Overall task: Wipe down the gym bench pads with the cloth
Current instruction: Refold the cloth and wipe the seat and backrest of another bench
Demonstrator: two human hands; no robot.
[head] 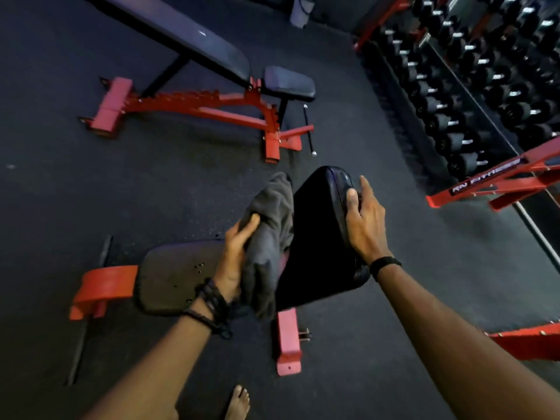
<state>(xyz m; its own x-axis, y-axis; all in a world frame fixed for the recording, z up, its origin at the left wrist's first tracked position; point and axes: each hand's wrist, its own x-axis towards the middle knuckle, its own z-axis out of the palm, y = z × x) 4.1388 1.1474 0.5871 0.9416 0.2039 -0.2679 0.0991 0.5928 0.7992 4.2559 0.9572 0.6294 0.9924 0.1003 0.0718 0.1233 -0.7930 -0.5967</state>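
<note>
A black padded backrest [318, 234] of the near bench stands tilted up in the middle of the view. My left hand [236, 259] grips a grey cloth [269, 231] and holds it against the pad's left side. My right hand [363, 219] grips the pad's right edge near its top, thumb on the face. The bench's worn seat pad [175, 277] lies flat to the left, on a red frame [103, 286].
A second red-framed bench [194, 107] with black pads [288, 81] stands further off on the dark rubber floor. A dumbbell rack [472, 95] with red supports [497, 180] runs along the right. My bare foot [239, 401] is at the bottom edge.
</note>
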